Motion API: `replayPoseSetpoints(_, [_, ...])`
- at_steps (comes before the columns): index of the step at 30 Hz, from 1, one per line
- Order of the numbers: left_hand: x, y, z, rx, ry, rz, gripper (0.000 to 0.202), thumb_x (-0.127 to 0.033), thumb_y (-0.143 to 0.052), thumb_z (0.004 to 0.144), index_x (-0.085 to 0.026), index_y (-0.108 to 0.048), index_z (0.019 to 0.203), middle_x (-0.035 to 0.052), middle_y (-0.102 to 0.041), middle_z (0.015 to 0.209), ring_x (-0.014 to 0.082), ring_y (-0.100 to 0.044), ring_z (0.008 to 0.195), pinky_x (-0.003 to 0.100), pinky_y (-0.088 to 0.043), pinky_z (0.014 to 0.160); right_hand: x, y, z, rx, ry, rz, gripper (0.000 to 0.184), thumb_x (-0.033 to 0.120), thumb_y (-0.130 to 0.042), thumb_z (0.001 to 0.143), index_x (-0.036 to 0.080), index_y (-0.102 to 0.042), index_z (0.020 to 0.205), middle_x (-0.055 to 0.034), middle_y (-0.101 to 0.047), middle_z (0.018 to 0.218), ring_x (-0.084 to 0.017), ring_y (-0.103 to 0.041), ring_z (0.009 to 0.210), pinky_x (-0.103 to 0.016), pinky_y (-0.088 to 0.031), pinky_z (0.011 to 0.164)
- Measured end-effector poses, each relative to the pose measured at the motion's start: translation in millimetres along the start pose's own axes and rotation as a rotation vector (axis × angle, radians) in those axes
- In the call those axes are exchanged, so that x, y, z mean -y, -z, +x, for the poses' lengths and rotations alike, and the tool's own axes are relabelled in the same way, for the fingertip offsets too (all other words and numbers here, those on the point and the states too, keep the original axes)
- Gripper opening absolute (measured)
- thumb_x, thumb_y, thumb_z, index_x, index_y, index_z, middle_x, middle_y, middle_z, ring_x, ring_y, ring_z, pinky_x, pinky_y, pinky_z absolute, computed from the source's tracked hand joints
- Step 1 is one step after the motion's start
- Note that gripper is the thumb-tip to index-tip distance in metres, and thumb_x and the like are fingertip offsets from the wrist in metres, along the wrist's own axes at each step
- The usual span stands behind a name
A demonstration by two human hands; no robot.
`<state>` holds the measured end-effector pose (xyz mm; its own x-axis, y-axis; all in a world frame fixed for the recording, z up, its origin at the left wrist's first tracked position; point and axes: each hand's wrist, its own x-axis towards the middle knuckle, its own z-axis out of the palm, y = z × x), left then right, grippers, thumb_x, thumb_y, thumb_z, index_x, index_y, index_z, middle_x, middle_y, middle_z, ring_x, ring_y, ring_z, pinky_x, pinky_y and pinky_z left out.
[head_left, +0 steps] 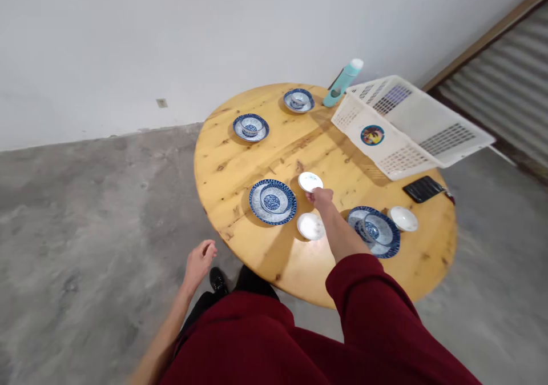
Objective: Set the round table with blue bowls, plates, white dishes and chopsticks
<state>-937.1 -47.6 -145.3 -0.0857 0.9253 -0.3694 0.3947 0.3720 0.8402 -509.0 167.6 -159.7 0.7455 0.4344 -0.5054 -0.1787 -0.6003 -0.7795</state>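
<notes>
My right hand (321, 196) grips the near rim of a small white bowl (310, 181) over the middle of the table. A second white bowl (310, 226) sits just below it, close to my wrist. To the left lies a blue-patterned plate (257, 210) with a matching bowl (272, 200) on it. Partly behind my right forearm is another blue-patterned plate (390, 248) with a bowl (371, 228), and a white bowl (403, 219) beside it. My left hand (202, 260) hangs off the table's left edge, fingers curled, with nothing visible in them.
On the round wooden table (274, 156), a white plastic basket (381, 151) stands at the right, by a teal bottle (342, 83). A black phone-like item (422, 189) lies near the right edge. Two more plates (240, 132) with bowls are at the back.
</notes>
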Motion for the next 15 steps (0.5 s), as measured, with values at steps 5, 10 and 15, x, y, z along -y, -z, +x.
replayPoseSetpoints(5, [8.9,23.5,11.6,-0.011,0.031,-0.047,0.047,-0.059,-0.049,0.081,-0.019,-0.070,0.098,0.0080,-0.077,0.085,0.0232,-0.074,0.077,0.033,-0.057,0.070,3.2,-23.2,-16.2,0.008,-0.017,0.012,0.016,0.006,-0.059,0.093,0.008,-0.064,0.109,0.0023,-0.062,0.066,-0.008,-0.058,0.048,-0.015,-0.048,0.043])
replayPoseSetpoints(10, [3.4,45.7,40.5,0.015,0.014,-0.108,0.045,-0.058,-0.055,0.080,-0.019,-0.071,0.095,0.0066,-0.076,0.081,0.0214,-0.073,0.073,0.031,-0.056,0.066,18.1,-58.1,-23.2,-0.006,-0.004,0.033,0.021,0.004,-0.057,0.091,0.007,-0.063,0.111,0.0024,-0.061,0.061,-0.009,-0.058,0.047,-0.015,-0.048,0.042])
replayPoseSetpoints(15, [-13.2,72.9,103.6,0.009,-0.047,-0.086,0.043,-0.056,-0.056,0.082,-0.019,-0.071,0.096,0.0064,-0.077,0.081,0.0198,-0.073,0.071,0.030,-0.057,0.066,40.2,-100.5,-14.9,-0.028,0.023,0.060,0.026,0.003,-0.056,0.089,0.005,-0.063,0.114,0.0024,-0.059,0.057,-0.010,-0.058,0.046,-0.015,-0.048,0.042])
